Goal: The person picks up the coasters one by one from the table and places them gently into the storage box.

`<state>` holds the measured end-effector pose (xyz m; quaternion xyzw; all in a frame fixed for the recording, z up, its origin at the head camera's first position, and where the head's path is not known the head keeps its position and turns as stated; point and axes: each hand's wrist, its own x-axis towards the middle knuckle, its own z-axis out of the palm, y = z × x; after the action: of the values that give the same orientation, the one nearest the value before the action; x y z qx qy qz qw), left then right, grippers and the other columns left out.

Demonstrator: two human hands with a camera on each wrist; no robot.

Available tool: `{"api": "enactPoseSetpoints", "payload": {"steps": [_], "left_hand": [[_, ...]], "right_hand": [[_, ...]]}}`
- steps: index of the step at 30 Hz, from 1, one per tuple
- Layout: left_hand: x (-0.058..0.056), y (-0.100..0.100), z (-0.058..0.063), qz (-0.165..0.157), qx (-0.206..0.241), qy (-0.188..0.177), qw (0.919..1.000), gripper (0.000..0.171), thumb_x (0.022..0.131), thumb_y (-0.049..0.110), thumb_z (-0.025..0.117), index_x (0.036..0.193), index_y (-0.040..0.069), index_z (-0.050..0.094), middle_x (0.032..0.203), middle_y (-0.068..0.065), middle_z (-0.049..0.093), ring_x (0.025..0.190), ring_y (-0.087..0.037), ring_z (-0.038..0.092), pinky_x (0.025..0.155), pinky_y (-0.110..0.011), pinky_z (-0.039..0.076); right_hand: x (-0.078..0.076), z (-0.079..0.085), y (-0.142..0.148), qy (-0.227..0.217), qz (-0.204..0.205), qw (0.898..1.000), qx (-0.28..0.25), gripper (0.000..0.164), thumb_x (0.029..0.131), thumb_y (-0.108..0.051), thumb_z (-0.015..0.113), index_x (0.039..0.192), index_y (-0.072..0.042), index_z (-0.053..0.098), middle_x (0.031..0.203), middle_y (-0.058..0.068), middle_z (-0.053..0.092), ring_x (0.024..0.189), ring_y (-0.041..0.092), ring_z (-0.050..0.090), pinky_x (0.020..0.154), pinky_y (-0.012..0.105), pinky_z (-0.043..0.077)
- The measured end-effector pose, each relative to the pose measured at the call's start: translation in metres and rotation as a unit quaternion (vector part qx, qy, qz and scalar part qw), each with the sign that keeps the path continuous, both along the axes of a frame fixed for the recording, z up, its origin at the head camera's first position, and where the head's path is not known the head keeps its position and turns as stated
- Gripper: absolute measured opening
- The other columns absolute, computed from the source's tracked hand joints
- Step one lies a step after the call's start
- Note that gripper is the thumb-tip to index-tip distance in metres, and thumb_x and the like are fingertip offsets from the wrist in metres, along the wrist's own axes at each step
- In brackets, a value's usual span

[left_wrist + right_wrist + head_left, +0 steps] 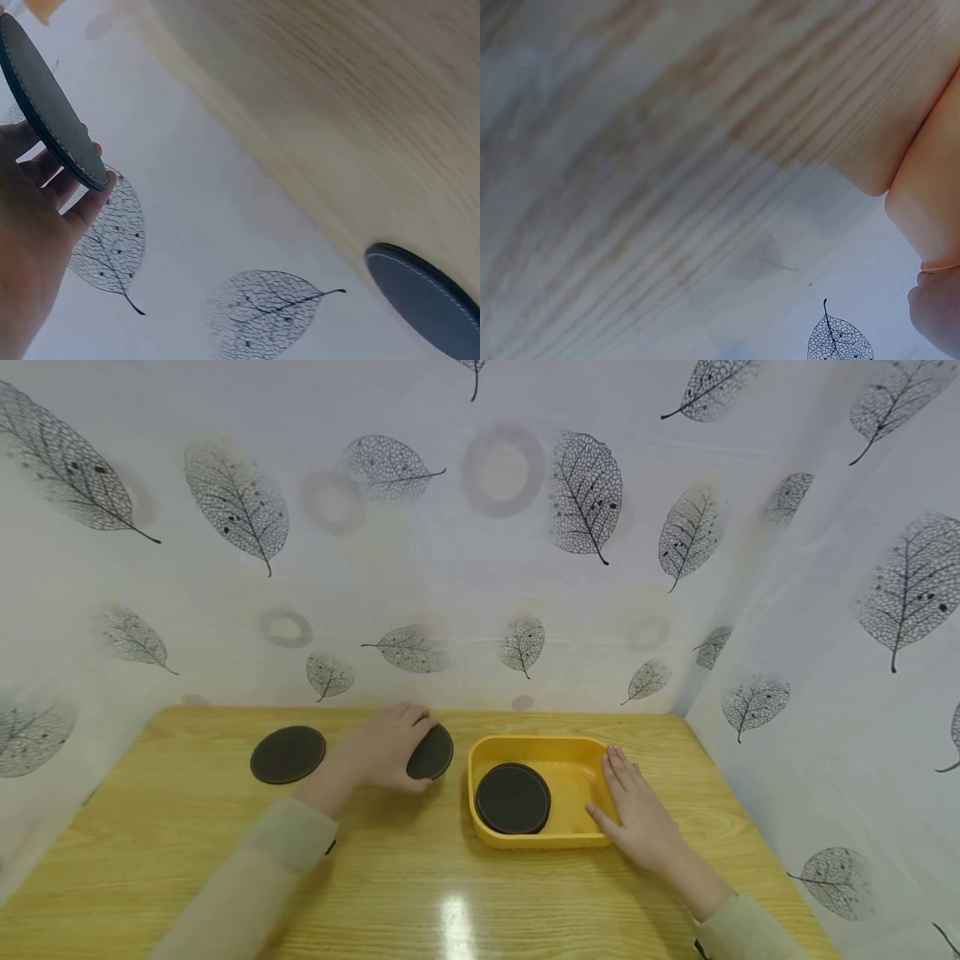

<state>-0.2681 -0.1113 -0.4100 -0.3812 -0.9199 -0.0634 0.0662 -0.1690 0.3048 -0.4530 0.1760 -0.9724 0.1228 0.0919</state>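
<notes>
My left hand [390, 747] holds a round dark coaster [431, 753] by its edge, tilted above the table to the left of the yellow tray. In the left wrist view the held coaster [52, 105] shows pale stitching round its rim. A second dark coaster [288, 754] lies on the table at the left, beyond my left forearm. Inside the yellow tray [543, 841], at its left end, sits another round dark coaster [513, 798]; whether it is a stack I cannot tell. My right hand [637, 818] rests on the tray's right end, fingers extended along the rim.
Beneath everything is a wood-grain table [390, 893], its back edge against a pale curtain [450, 568] printed with leaves. The curtain also rises along the right side. The tray's raised walls surround the coaster inside it.
</notes>
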Motion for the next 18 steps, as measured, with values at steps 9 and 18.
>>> {"api": "enactPoseSetpoints", "payload": {"steps": [9, 18], "left_hand": [[0.000, 0.030, 0.012, -0.035, -0.021, 0.022, 0.9989, 0.092, 0.079, 0.059, 0.079, 0.147, 0.001, 0.057, 0.146, -0.017, 0.057, 0.135, -0.034, 0.054, 0.121, -0.050, 0.046], [0.002, 0.065, 0.012, -0.069, -0.046, 0.033, 0.9960, 0.094, 0.081, 0.064, 0.075, 0.149, 0.003, 0.055, 0.149, -0.016, 0.055, 0.137, -0.033, 0.053, 0.121, -0.046, 0.046]], "right_hand": [[-0.002, -0.003, 0.002, 0.003, 0.001, 1.000, 0.003, 0.081, 0.107, -0.040, 0.057, 0.160, 0.015, 0.030, 0.173, 0.030, 0.021, 0.162, 0.047, 0.021, 0.134, 0.026, -0.007], [-0.002, -0.004, 0.003, 0.006, 0.004, 1.000, -0.001, 0.080, 0.106, -0.039, 0.058, 0.159, 0.015, 0.031, 0.173, 0.030, 0.022, 0.161, 0.048, 0.022, 0.134, 0.026, -0.007]]}}
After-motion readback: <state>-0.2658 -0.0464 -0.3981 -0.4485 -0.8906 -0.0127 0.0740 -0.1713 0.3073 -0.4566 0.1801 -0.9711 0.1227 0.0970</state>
